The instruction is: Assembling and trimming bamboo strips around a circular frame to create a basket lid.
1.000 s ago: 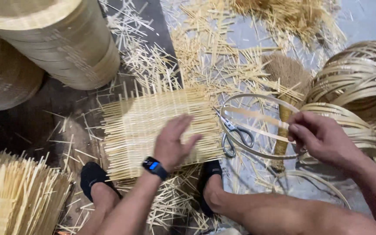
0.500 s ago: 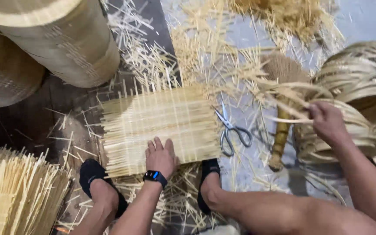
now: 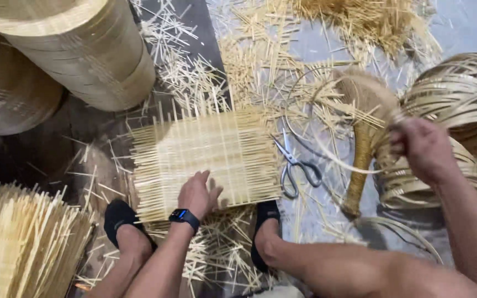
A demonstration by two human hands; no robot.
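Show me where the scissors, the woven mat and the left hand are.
scissors (image 3: 295, 165): head view, near the pivot.
woven mat (image 3: 205, 154): head view, middle of the weave.
left hand (image 3: 197, 194): head view, back of the hand.

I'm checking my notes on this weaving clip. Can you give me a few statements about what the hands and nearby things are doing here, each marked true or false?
1. The left hand rests flat on the woven mat. True.
2. The right hand holds the scissors. False: the scissors lie on the floor, and that hand is at the coil of strips.
3. A watch is on the left wrist. True.
4. The scissors lie on top of the mat. False: they lie beside its right edge.
5. The brush lies between scissors and coil. True.
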